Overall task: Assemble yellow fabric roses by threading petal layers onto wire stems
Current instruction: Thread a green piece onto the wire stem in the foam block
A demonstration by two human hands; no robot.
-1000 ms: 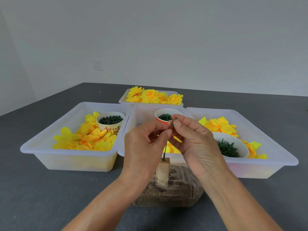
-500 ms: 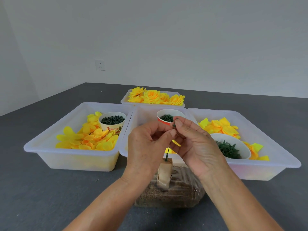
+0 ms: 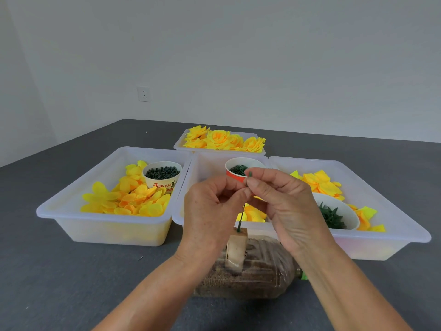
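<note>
We see the left hand (image 3: 210, 211) and right hand (image 3: 284, 206) pinching the green wire stem (image 3: 241, 218) together; below the fingertips stands its wooden block (image 3: 236, 249)

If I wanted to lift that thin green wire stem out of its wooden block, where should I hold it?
Pinch the bare stretch of the green wire stem just above the wooden block, coming from either side and pulling straight up. It stands nearly upright, and both hands already crowd its top.

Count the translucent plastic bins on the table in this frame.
4. Left bin with petals and a cup; middle bin behind the hands; right bin with petals and a bowl; far bin holding finished roses. None seems hidden.
</note>
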